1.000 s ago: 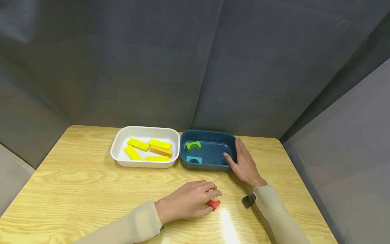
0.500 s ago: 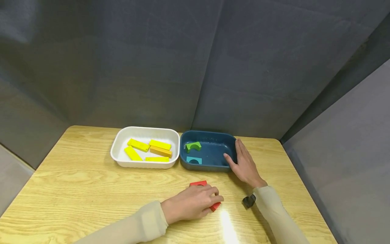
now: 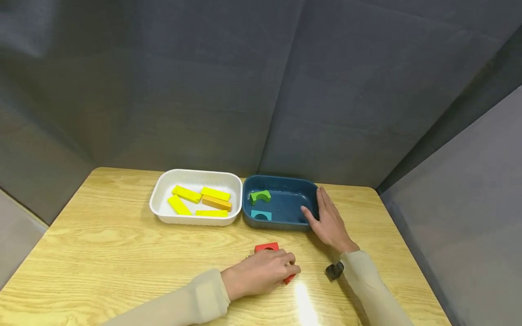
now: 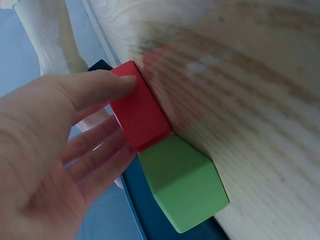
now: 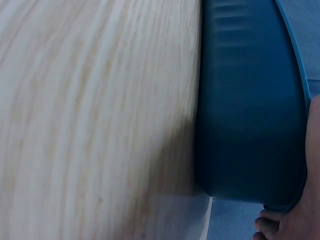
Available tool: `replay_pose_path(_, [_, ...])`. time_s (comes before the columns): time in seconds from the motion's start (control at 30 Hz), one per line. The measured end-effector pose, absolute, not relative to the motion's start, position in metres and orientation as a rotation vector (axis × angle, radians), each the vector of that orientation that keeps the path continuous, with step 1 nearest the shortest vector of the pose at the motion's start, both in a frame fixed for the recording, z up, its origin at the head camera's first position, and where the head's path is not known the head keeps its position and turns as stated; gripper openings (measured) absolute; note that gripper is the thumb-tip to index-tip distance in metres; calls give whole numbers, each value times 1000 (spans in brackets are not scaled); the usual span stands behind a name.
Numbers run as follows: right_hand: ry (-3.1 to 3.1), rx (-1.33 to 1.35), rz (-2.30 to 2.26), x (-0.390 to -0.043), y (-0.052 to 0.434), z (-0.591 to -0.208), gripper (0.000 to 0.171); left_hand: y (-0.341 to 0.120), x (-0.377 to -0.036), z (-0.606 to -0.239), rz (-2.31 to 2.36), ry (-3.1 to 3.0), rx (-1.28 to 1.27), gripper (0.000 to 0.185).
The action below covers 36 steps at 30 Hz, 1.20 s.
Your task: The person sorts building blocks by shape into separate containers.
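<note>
We see two red blocks (image 3: 267, 247) on the wooden table (image 3: 102, 244), in front of the blue tray (image 3: 281, 222). The left hand (image 3: 261, 274) covers the nearer one and grasps it with curled fingers (image 4: 100, 87); a green block (image 4: 182, 187) touches it in the left wrist view. The right hand (image 3: 331, 222) lies released against the tray's right wall, thumb over the rim. A white tray (image 3: 195, 221) with yellow bars (image 3: 186, 194) stands just beside.

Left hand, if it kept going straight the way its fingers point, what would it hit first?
Probably the red block that the left hand already touches; beyond it, likely the blue tray, though depth is unclear.
</note>
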State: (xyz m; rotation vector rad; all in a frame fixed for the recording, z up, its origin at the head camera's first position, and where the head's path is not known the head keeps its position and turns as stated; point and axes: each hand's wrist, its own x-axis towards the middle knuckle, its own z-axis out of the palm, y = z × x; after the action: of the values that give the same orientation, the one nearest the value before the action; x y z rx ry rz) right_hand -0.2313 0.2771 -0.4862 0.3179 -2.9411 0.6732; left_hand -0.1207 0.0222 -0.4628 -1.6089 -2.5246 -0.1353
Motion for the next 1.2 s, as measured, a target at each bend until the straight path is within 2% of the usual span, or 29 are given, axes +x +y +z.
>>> replay_pose_path(1.2, [-2937,332,678,-233,279,-489,95,26,-121,-463,-118,-2523,-1648,22])
